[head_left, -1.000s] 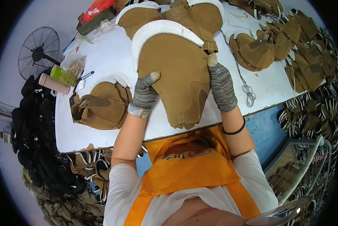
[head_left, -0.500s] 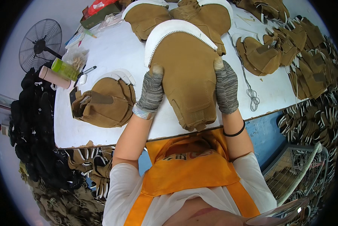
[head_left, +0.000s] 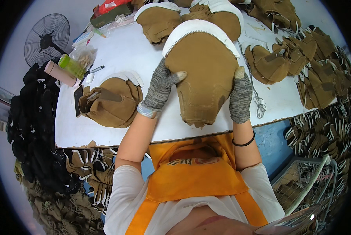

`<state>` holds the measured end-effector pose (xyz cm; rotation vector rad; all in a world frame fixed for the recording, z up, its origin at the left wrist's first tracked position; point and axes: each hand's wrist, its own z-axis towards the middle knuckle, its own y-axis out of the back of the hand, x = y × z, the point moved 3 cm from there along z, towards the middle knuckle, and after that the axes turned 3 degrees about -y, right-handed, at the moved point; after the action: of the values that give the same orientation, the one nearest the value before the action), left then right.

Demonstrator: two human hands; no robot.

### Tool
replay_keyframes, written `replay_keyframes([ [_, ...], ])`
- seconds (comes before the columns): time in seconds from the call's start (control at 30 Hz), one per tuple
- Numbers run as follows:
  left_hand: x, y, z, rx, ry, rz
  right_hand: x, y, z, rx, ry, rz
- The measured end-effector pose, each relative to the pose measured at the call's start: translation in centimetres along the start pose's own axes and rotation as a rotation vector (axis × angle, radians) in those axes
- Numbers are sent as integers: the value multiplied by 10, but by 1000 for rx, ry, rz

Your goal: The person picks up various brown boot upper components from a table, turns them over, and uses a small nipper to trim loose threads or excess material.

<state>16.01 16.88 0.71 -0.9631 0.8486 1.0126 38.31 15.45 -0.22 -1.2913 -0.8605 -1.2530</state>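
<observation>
A brown shoe upper [head_left: 203,74] with a white stitched band around its broad curved end is held up over the white table [head_left: 118,47]. My left hand [head_left: 161,86], in a grey knit glove with the fingertips bare, grips its left side, the thumb lying across the front face. On the opposite edge my right hand [head_left: 241,96], gloved alike, is closed with its thumb pointing up along the side. The fingers of both hands are mostly hidden behind the upper. To the left lies a small stack of similar uppers [head_left: 114,103].
More uppers [head_left: 158,22] lie at the table's far side, with further piles [head_left: 267,64] on the right. A coiled grey cord [head_left: 259,107] is near my right hand. Left are a pink bottle [head_left: 60,73], a green cup [head_left: 71,66], a pen [head_left: 95,70] and a fan [head_left: 46,41].
The held upper has shifted slightly right and its narrow end is raised. My left thumb has moved from its edge onto the front face. The whole view has shifted a little.
</observation>
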Motion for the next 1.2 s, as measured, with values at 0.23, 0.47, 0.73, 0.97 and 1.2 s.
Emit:
replay_keyframes([
  [0.23, -15, -2, -7, 55, 13, 85, 47, -6, 4, 166, 263, -81],
  [0.47, -24, -18, -20, 64, 76, 25, 63, -11, 1, 36, 228, -282],
  [0.73, -19, -19, -26, -8, 47, 13, 50, -1, 4, 117, 155, -213],
  [0.97, -20, -15, -23, -39, 39, 11, 57, 5, -1, 349, 126, -205],
  [1.2, -25, -19, -23, -24, 59, 38, 57, -1, -2, 290, 110, -125],
])
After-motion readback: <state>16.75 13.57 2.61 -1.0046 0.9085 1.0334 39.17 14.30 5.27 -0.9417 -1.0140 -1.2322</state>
